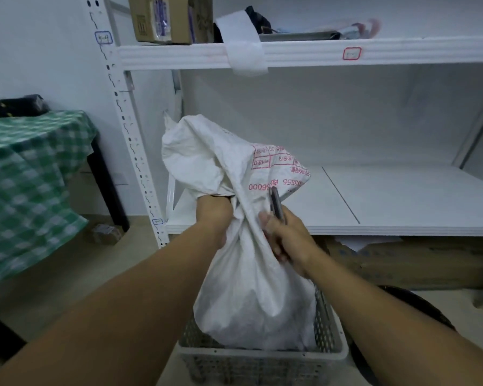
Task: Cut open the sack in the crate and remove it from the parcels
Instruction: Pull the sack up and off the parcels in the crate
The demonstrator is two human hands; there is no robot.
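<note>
Head view is showing the sack (pixel 251 288) standing in the crate (pixel 262 358), its bunched neck rising in front of the shelf (pixel 374 201). The left hand (pixel 214 215) is gripping the cloth at the neck, its fingers buried under a fold, so I cannot tell how they are lying. The right hand (pixel 286 240) is curling its fingers round a slim dark cutter (pixel 276 203), whose tip is pointing up beside the neck; whether it is touching the cloth is unclear. No cut is showing. To do this well, the left hand should be pulling the neck taut and upward, clear of the parcels below, while the blade is working across the gathered cloth, running away from the nearby left wrist
</note>
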